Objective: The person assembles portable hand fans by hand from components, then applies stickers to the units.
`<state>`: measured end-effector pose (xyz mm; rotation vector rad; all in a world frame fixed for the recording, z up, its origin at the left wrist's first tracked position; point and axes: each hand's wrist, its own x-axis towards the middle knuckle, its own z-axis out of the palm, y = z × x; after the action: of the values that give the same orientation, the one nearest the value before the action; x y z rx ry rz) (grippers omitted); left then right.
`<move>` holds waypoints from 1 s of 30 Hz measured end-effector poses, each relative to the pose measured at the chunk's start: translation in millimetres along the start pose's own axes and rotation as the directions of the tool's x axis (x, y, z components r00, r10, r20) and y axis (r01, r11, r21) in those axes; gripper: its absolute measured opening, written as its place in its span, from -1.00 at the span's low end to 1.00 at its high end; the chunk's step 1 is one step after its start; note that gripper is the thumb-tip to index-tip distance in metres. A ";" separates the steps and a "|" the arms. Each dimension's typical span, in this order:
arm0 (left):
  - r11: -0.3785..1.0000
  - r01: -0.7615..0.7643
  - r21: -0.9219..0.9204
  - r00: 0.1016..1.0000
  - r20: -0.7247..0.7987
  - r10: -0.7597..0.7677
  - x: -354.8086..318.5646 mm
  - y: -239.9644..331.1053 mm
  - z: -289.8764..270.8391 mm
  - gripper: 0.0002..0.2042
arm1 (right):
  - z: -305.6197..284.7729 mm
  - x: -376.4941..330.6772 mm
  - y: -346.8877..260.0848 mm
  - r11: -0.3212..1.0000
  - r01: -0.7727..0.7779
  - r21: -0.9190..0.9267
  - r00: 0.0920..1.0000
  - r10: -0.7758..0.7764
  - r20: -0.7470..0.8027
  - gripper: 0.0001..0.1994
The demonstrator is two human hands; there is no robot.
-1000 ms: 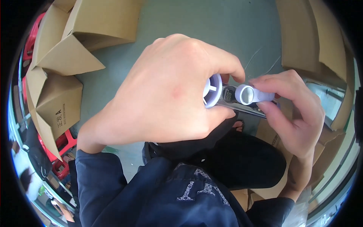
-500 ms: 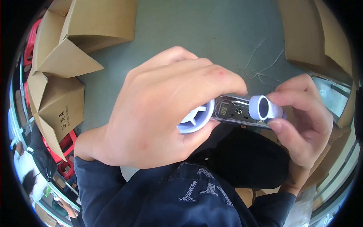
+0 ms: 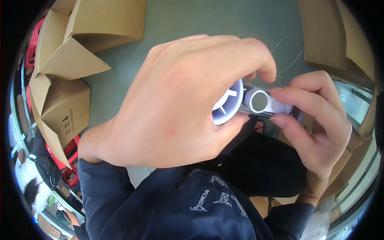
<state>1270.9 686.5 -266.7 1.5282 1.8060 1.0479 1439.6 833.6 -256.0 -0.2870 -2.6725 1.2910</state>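
Observation:
My left hand (image 3: 180, 96) is closed around a lavender-and-white round part with spokes (image 3: 239, 100), which looks like the head of a small handheld fan. A clear casing runs right from it, mostly covered. Between thumb and fingertips, my right hand (image 3: 320, 116) pinches a small lavender piece with a round grey disc face (image 3: 259, 101). This piece lies over the casing, close to the spoked ring. Whether the two are joined I cannot tell. My left palm and fingers hide the rest of the ring.
Open cardboard boxes stand at the left (image 3: 108, 20) and the right (image 3: 326, 36). A thin white string (image 3: 294, 64) lies on the grey floor. Red stools (image 3: 71, 176) and another person's hand (image 3: 72, 218) show at the far left. A clear plastic bag (image 3: 320, 220) is at lower right.
My left hand has moved right and slightly up with the spoked part. The small lavender piece now sits nearer the ring, covering the casing's display that showed before.

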 end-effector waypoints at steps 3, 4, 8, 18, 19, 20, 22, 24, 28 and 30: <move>1.000 -0.013 0.001 1.000 0.022 0.013 0.6 -0.9 -3.5 -0.61 | 2.4 1.4 1.6 1.000 0.000 0.011 1.000 0.000 0.003 -0.63; 1.000 -0.011 -0.004 1.000 0.021 0.011 1.7 -2.9 -1.1 -0.61 | 3.3 1.5 2.0 1.000 -0.006 0.019 1.000 0.006 0.002 -0.64; 0.991 -0.136 -0.015 0.990 0.021 0.136 8.3 5.6 -7.1 -0.62 | 0.6 2.1 0.6 1.000 -0.019 0.017 1.000 0.018 0.016 -0.64; 0.973 -0.183 -0.141 0.982 -0.065 0.176 4.0 -12.2 10.3 -0.61 | 2.3 0.1 2.9 0.998 -0.041 0.040 0.999 0.040 0.032 -0.66; 0.973 -0.185 -0.141 0.982 -0.064 0.177 5.5 -9.5 9.1 -0.61 | 0.9 -0.1 2.1 0.999 -0.042 0.019 0.999 0.041 0.030 -0.67; 0.983 -0.127 -0.136 0.992 -0.037 0.123 7.1 -4.3 6.3 -0.61 | -0.2 -0.2 1.9 0.999 -0.043 0.019 0.999 0.042 0.029 -0.67; 0.992 -0.009 -0.122 1.000 0.017 0.011 10.4 8.6 -2.1 -0.63 | -1.4 -0.2 1.6 0.999 -0.036 -0.009 0.999 0.036 0.038 -0.66; 0.989 0.110 -0.103 0.992 0.069 -0.103 12.4 14.8 -6.2 -0.64 | -0.7 -0.4 1.7 0.999 -0.042 -0.005 0.999 0.042 0.034 -0.66; 0.992 0.087 -0.096 0.996 0.044 -0.084 14.3 17.2 -6.0 -0.67 | 2.0 1.4 -0.5 0.999 -0.033 -0.027 0.999 0.033 0.010 -0.67; 0.977 0.212 -0.040 0.977 0.048 -0.210 16.5 24.9 -7.2 -0.68 | 4.6 1.3 -2.4 0.998 -0.040 -0.044 0.999 0.039 -0.004 -0.68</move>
<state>1275.3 702.4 -240.7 1.2903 1.8547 0.9388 1437.0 828.9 -256.8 -0.3490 -2.7081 1.2430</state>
